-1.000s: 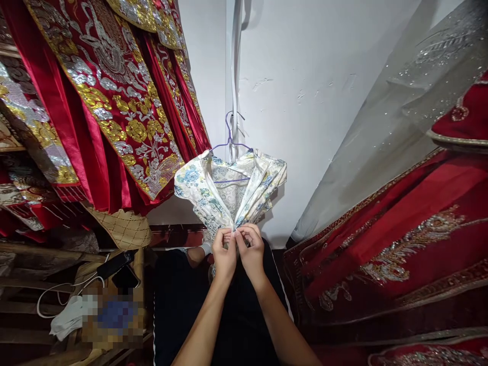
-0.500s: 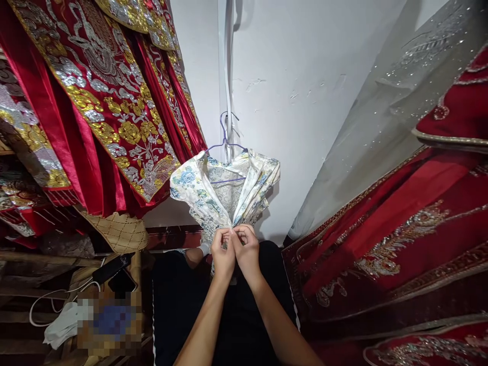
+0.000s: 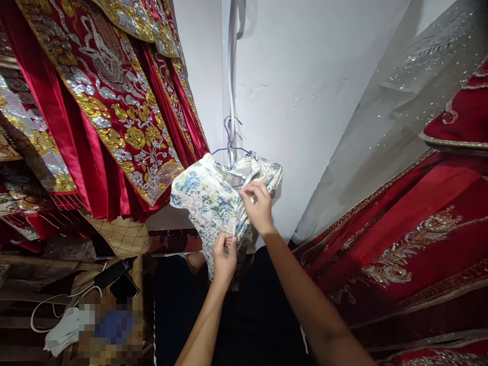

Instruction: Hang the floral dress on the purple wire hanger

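A white floral dress [image 3: 206, 201] with blue flowers hangs on a purple wire hanger [image 3: 229, 137] in front of the wall. Low on its front opening, my left hand [image 3: 224, 251] pinches the edge of the cloth. Higher up, near the collar, my right hand [image 3: 258, 206] has its fingers closed on the other front edge. Between the two hands the front edges lie close together. The lower part of the dress is partly hidden behind my left hand and forearm.
Red embroidered garments [image 3: 137, 132] hang on the left, and another red garment [image 3: 412, 244] on the right beside a sheer sparkly fabric [image 3: 366, 127]. At lower left, a wooden stand [image 3: 139, 284] holds a phone [image 3: 124, 286], a white cable and a crumpled white tissue [image 3: 64, 330].
My right hand has moved up from beside my left hand to near the collar. The open neckline has drawn together. My left hand stays low on the opening.
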Tool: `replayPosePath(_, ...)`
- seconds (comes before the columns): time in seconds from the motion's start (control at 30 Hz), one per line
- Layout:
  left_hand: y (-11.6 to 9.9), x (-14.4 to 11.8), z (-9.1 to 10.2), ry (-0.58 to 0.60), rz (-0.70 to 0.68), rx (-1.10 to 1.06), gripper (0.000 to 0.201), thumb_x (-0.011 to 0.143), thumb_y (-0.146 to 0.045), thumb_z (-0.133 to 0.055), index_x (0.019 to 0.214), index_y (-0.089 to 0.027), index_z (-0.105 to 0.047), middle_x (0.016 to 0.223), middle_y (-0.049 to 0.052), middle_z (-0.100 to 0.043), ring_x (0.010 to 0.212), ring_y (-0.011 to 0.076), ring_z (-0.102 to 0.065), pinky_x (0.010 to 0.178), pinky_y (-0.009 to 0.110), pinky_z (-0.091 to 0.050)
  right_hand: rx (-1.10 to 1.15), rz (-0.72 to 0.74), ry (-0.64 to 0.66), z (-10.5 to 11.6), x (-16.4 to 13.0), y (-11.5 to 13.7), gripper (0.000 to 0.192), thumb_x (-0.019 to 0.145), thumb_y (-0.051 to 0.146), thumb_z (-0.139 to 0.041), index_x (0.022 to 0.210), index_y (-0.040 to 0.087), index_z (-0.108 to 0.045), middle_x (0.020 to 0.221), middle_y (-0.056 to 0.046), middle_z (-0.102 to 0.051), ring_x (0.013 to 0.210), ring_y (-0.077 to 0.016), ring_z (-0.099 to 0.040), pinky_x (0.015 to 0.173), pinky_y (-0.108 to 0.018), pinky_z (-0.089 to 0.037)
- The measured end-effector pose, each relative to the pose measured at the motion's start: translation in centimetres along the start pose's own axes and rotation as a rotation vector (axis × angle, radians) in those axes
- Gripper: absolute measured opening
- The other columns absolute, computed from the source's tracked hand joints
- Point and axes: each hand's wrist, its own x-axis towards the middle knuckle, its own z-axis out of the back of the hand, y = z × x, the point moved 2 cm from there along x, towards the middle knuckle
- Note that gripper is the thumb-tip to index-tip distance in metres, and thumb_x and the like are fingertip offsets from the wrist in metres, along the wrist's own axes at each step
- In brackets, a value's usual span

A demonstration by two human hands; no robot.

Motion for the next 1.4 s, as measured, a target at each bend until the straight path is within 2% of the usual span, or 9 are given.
replayPosePath(0.13,2.0,0.1,-0.2,0.031,-0.001,-0.001,0.022,0.093,-0.039,-0.059,0.086,-0.019,-0.061,0.074,0.001,-0.057,0.07,0.0156,-0.056,0.068,0.026,-0.045,-0.084,0.191,-0.04,-0.6,8.0,-0.2,0.005,0.088,0.022,-0.065,0.083,0.023,-0.063,0.097,-0.005,-0.061,0.099,-0.024,-0.059,0.09,-0.043,-0.049)
replayPosePath(0.27,2.2,1.3,0.4,0.03,-0.017,0.011,0.023,0.09,-0.041,-0.063,0.086,-0.018,-0.065,0.075,0.002,-0.06,0.07,0.0167,-0.058,0.067,0.028,-0.047,-0.106,0.293,0.063,-0.6,9.8,1.5,0.006,0.088,0.019,-0.064,0.085,0.023,-0.063,0.099,-0.005,-0.061,0.1,-0.024,-0.057,0.09,-0.042,-0.047)
replayPosePath(0.37,-1.2,4.7,1.2,0.036,-0.128,0.017,0.027,0.09,-0.04,-0.064,0.107,-0.019,-0.069,0.093,0.008,-0.068,0.088,0.0215,-0.065,0.08,0.033,-0.051,-0.081,0.303,0.092,-0.3,8.6,2.9,0.006,0.09,0.018,-0.062,0.087,0.024,-0.064,0.099,-0.005,-0.061,0.099,-0.0234,-0.058,0.089,-0.041,-0.048)
replayPosePath(0.43,-4.9,8.2,1.8,0.004,-0.254,0.03,0.036,0.095,-0.039,-0.058,0.126,-0.022,-0.063,0.107,0.011,-0.069,0.098,0.0227,-0.065,0.087,0.036,-0.051,-0.063,0.319,0.076,-0.1,8.1,3.6,0.007,0.09,0.018,-0.063,0.087,0.024,-0.065,0.099,-0.005,-0.061,0.099,-0.0231,-0.058,0.089,-0.041,-0.048)
replayPosePath(0.5,-8.7,12.2,2.3,-0.012,-0.4,0.061,0.04,0.099,-0.038,-0.051,0.136,-0.024,-0.056,0.109,0.01,-0.069,0.097,0.0214,-0.065,0.088,0.037,-0.051,-0.054,0.341,0.067,0.0,7.9,3.9,0.007,0.09,0.019,-0.064,0.087,0.024,-0.066,0.099,-0.005,-0.06,0.099,-0.0229,-0.058,0.089,-0.041,-0.049)
replayPosePath(0.57,-11.7,15.7,2.6,0.038,-0.527,0.141,0.033,0.101,-0.037,-0.048,0.128,-0.023,-0.061,0.108,0.009,-0.069,0.095,0.0204,-0.065,0.087,0.036,-0.051,-0.05,0.351,0.062,0.1,8.0,3.9,0.006,0.09,0.02,-0.065,0.087,0.024,-0.068,0.1,-0.005,-0.059,0.1,-0.0228,-0.059,0.089,-0.041,-0.05)
replayPosePath(0.67,-13.9,18.6,2.8,0.116,-0.646,0.309,0.021,0.098,-0.036,-0.053,0.099,-0.02,-0.068,0.094,0.007,-0.07,0.085,0.0199,-0.064,0.08,0.033,-0.05,-0.038,0.358,0.034,0.1,7.6,3.2,0.006,0.09,0.021,-0.066,0.086,0.025,-0.069,0.098,-0.005,-0.059,0.098,-0.0229,-0.059,0.087,-0.042,-0.051)
replayPosePath(0.93,-14.0,18.1,2.1,0.077,-0.622,0.333,0.013,0.097,-0.027,-0.053,0.089,-0.02,-0.06,0.087,0.005,-0.067,0.083,0.0188,-0.062,0.076,0.03,-0.047,-0.026,0.322,-0.128,-2.0,4.9,0.1,0.009,0.091,0.02,-0.062,0.091,0.025,-0.069,0.091,-0.006,-0.057,0.089,-0.0229,-0.06,0.08,-0.042,-0.053)
replayPosePath(1.4,-13.7,18.6,2.1,0.047,-0.63,0.445,0.01,0.096,-0.023,-0.051,0.09,-0.02,-0.058,0.089,0.005,-0.066,0.083,0.0197,-0.06,0.075,0.03,-0.044,-0.1,0.166,-0.059,-3.4,4.7,0.6,0.008,0.093,0.024,-0.057,0.091,0.022,-0.064,0.099,-0.008,-0.055,0.098,-0.0237,-0.058,0.088,-0.039,-0.051)
